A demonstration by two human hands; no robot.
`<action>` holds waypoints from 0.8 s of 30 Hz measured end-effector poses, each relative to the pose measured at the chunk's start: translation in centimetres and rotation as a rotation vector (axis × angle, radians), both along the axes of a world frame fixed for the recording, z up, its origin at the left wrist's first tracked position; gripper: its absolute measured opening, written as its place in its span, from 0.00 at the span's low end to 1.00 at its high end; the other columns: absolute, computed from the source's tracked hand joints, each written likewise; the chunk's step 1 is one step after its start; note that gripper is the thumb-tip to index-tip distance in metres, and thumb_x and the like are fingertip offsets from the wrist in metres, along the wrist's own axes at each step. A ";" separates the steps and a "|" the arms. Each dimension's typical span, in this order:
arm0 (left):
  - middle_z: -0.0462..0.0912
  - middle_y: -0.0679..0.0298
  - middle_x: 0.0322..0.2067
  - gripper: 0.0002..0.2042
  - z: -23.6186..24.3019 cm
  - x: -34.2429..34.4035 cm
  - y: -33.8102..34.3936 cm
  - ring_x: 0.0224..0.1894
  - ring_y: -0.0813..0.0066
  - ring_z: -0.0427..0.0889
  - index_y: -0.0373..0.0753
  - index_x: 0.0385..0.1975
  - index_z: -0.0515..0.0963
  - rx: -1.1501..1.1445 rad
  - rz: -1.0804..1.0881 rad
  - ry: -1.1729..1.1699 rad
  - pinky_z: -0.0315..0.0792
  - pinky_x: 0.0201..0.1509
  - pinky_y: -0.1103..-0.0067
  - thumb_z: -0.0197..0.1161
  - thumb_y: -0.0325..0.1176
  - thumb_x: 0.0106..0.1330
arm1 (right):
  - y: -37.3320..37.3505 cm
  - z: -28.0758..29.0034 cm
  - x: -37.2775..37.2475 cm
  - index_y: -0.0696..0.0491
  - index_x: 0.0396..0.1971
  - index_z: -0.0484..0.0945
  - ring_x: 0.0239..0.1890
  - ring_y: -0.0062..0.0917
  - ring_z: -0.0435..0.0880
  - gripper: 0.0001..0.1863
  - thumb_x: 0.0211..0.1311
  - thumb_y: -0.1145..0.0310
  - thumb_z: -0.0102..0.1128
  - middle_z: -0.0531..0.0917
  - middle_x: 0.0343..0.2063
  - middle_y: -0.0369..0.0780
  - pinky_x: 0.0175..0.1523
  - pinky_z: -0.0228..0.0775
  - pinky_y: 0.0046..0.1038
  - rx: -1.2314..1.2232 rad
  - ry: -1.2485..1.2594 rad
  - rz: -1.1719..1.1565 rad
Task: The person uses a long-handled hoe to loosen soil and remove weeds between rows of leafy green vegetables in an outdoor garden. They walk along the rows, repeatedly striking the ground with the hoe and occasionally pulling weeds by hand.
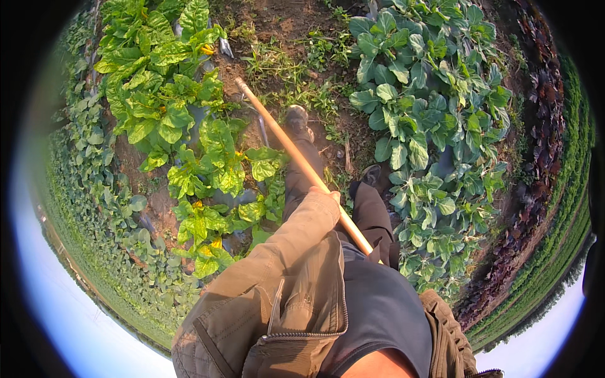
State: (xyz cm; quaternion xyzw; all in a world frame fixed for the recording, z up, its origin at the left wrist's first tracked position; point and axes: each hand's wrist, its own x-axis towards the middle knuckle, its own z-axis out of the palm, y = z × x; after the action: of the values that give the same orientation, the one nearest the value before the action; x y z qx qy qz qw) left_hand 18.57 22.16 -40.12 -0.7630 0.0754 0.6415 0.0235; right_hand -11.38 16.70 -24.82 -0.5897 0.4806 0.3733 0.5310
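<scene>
Long tan wooden pole (287, 142) fills the left hand (328, 193)'s snug grip; right hand's, unseen, I cannot tell; low green weeds (322, 96) stand rooted.

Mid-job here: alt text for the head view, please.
The person's left grip is closed around a long wooden pole, which slants across their legs toward a weedy path. Bright green plants grow on the left, duller green plants on the right; the right grip is out of view.

- We see yellow-stemmed greens (161, 94) left of the path (287, 25).
- We have blue-green plants (403, 72) on its right.
- Beyond those, we spot dark red plants (546, 116).
- Weeds (270, 68) dot our path.
- We catch sky (69, 309) low on both sides.
</scene>
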 end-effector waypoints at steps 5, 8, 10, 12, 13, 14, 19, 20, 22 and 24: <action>0.87 0.45 0.38 0.24 0.0 -1.5 -0.5 0.43 0.55 0.90 0.32 0.52 0.72 0.063 0.157 -0.108 0.83 0.44 0.64 0.71 0.42 0.64 | 0.0 3.6 -5.3 0.49 0.54 0.73 0.39 0.53 0.87 0.29 0.56 0.55 0.76 0.85 0.36 0.52 0.43 0.77 0.46 0.013 0.064 0.012; 0.82 0.45 0.38 0.28 -0.5 1.5 -4.3 0.36 0.54 0.86 0.32 0.55 0.64 -0.263 0.648 -0.244 0.82 0.37 0.63 0.71 0.37 0.61 | -1.4 2.9 -2.7 0.49 0.54 0.73 0.39 0.53 0.87 0.30 0.56 0.54 0.76 0.85 0.36 0.52 0.43 0.77 0.46 -0.028 0.017 0.031; 0.80 0.51 0.36 0.26 -1.6 4.5 -7.1 0.33 0.58 0.83 0.33 0.51 0.66 -0.460 0.775 -0.373 0.80 0.37 0.64 0.72 0.36 0.59 | -2.6 1.4 1.3 0.49 0.55 0.73 0.39 0.53 0.87 0.30 0.56 0.53 0.76 0.85 0.37 0.52 0.43 0.77 0.46 -0.071 -0.041 0.041; 0.81 0.50 0.36 0.26 -3.1 8.5 -8.5 0.34 0.57 0.84 0.32 0.50 0.66 -0.416 0.694 -0.359 0.81 0.39 0.64 0.72 0.37 0.59 | -4.1 -0.1 5.7 0.49 0.55 0.73 0.39 0.53 0.87 0.31 0.56 0.53 0.76 0.85 0.37 0.52 0.44 0.77 0.46 -0.100 -0.095 0.041; 0.81 0.50 0.36 0.26 -3.6 10.0 -8.9 0.35 0.56 0.85 0.32 0.50 0.66 -0.450 0.691 -0.393 0.82 0.40 0.63 0.72 0.38 0.59 | -4.7 -0.7 7.6 0.49 0.55 0.73 0.39 0.53 0.87 0.31 0.57 0.53 0.76 0.85 0.37 0.52 0.44 0.77 0.46 -0.110 -0.119 0.040; 0.82 0.49 0.37 0.26 -4.0 11.2 -8.9 0.36 0.55 0.86 0.31 0.50 0.67 -0.358 0.673 -0.376 0.82 0.41 0.63 0.71 0.38 0.60 | -5.0 -1.4 9.3 0.49 0.55 0.73 0.39 0.53 0.87 0.31 0.57 0.52 0.76 0.85 0.37 0.52 0.44 0.77 0.46 -0.109 -0.126 0.035; 0.88 0.45 0.44 0.23 -1.4 9.3 -5.9 0.47 0.50 0.89 0.30 0.51 0.81 -0.023 0.044 -0.025 0.82 0.53 0.65 0.66 0.45 0.69 | -5.6 -2.5 9.9 0.49 0.56 0.72 0.39 0.53 0.87 0.32 0.57 0.51 0.76 0.85 0.38 0.52 0.44 0.77 0.46 -0.052 -0.076 0.020; 0.88 0.46 0.43 0.22 -0.3 7.7 -5.3 0.47 0.51 0.89 0.32 0.50 0.82 -0.053 -0.126 0.039 0.81 0.53 0.65 0.64 0.47 0.71 | -5.4 -2.1 8.7 0.49 0.56 0.72 0.39 0.53 0.87 0.32 0.57 0.51 0.76 0.85 0.38 0.52 0.44 0.77 0.46 -0.042 -0.050 0.019; 0.89 0.47 0.43 0.21 1.7 4.4 -3.4 0.47 0.53 0.89 0.34 0.49 0.83 -0.055 -0.344 0.090 0.80 0.54 0.65 0.61 0.49 0.75 | -4.2 -0.5 5.1 0.49 0.57 0.72 0.39 0.53 0.87 0.33 0.57 0.51 0.76 0.85 0.38 0.52 0.44 0.77 0.46 0.000 0.021 0.004; 0.89 0.49 0.42 0.21 2.0 2.7 -2.3 0.48 0.54 0.88 0.37 0.48 0.84 -0.137 -0.445 0.113 0.79 0.54 0.65 0.57 0.51 0.79 | -3.8 2.2 1.0 0.49 0.57 0.72 0.39 0.53 0.87 0.33 0.57 0.50 0.76 0.85 0.38 0.52 0.44 0.77 0.46 0.015 0.101 0.028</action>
State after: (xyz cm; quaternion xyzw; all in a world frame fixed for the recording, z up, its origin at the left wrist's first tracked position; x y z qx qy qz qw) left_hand 21.28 19.89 -38.11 -0.6903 0.2861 0.6556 0.1083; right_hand -10.36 12.94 -22.59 -0.5728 0.4958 0.4135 0.5051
